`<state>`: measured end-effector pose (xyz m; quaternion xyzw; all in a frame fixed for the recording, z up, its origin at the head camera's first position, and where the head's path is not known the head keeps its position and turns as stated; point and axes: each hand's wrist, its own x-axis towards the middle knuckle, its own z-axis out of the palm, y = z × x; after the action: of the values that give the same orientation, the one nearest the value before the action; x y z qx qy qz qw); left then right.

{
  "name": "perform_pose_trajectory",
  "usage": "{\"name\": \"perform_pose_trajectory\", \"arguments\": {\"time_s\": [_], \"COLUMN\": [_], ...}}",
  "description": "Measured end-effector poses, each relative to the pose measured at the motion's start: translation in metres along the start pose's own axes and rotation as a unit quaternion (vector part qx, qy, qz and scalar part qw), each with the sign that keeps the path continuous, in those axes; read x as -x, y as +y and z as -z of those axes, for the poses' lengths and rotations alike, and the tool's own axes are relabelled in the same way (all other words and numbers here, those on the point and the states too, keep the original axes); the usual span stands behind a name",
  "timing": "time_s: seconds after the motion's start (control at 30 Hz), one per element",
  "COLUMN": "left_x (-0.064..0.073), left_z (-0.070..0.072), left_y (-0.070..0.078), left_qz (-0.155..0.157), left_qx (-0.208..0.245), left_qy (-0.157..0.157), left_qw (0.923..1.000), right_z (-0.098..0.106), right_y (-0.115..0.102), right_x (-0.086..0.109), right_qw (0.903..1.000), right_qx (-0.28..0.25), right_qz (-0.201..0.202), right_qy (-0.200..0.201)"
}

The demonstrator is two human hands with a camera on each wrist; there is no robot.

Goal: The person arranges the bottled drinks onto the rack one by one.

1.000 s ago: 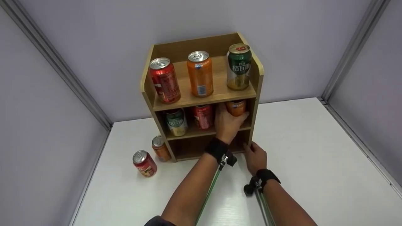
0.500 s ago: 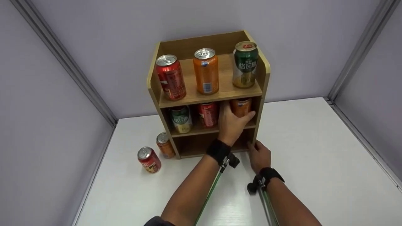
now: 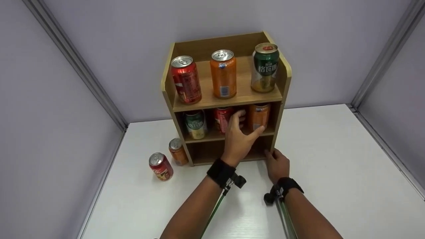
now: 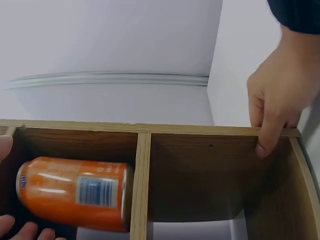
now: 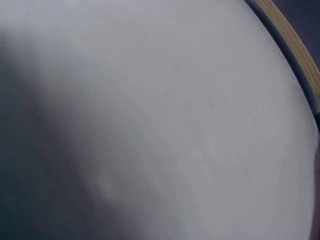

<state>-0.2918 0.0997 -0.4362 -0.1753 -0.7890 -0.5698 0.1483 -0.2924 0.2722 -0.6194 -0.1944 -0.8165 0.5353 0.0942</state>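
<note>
My left hand (image 3: 237, 142) is at the middle level of a small wooden shelf (image 3: 229, 103), thumb and fingers spread apart and holding nothing. Just right of its fingers stands an orange can (image 3: 260, 116), upright on that level against the right side; the left wrist view shows its barcode side. A red can (image 3: 221, 120), partly behind my left hand, and a green-and-clear can (image 3: 196, 125) share this level. Low on the right, my right hand (image 3: 278, 166) grips the shelf's side panel, thumb inside in the left wrist view. The right wrist view is mostly blurred white surface.
On the top level stand a red can (image 3: 187, 81), an orange can (image 3: 224, 76) and a green can (image 3: 265, 69). Left of the shelf, another red can (image 3: 161, 167) and orange can (image 3: 179, 153) stand on the white table (image 3: 332, 172). Pale walls enclose the table.
My left hand has let go of the orange can on the middle level and drawn back left and outward, fingers spreading. My right hand keeps its grip on the shelf. The head view has shifted slightly.
</note>
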Motion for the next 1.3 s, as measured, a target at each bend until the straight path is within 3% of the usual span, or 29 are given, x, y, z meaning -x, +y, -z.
{"name": "perform_pose_trajectory", "arguments": {"time_s": [0.13,0.4,0.5,0.6,0.7,0.97,1.17,1.3], "left_x": [0.014,0.042,0.054,0.067,0.075,0.079,0.086,0.092], "left_z": [0.013,0.037,0.054,0.075,0.097,0.154,0.196,0.215], "left_y": [-0.007,-0.016,-0.021,-0.03,-0.039,-0.065,-0.086,-0.1], "left_qz": [-0.038,-0.118,-0.153,-0.179,-0.19,-0.156,-0.084,-0.034], "left_qx": [0.009,-0.024,-0.053,-0.08,-0.098,-0.159,-0.164,-0.151], "left_qy": [-0.017,-0.039,-0.02,0.018,0.057,0.148,0.193,0.201], "left_qw": [0.9991,0.9919,0.9866,0.9803,0.9752,0.9636,0.9637,0.9672], "right_z": [0.006,0.009,0.005,0.001,0.001,0.003,0.001,0.0], "right_y": [-0.002,0.002,0.006,0.006,0.003,0.001,-0.002,-0.002], "right_x": [0.0,0.0,0.002,0.005,0.006,0.003,0.003,0.002], "right_qw": [1.0,0.9998,0.9999,0.9999,0.9998,0.9994,0.9994,0.9996], "right_qx": [0.001,-0.006,0.0,0.004,-0.005,-0.012,-0.013,-0.007], "right_qz": [-0.001,-0.016,-0.009,-0.002,-0.004,-0.021,-0.018,-0.018], "right_qy": [0.001,-0.01,-0.011,-0.013,-0.02,-0.023,-0.025,-0.02]}}
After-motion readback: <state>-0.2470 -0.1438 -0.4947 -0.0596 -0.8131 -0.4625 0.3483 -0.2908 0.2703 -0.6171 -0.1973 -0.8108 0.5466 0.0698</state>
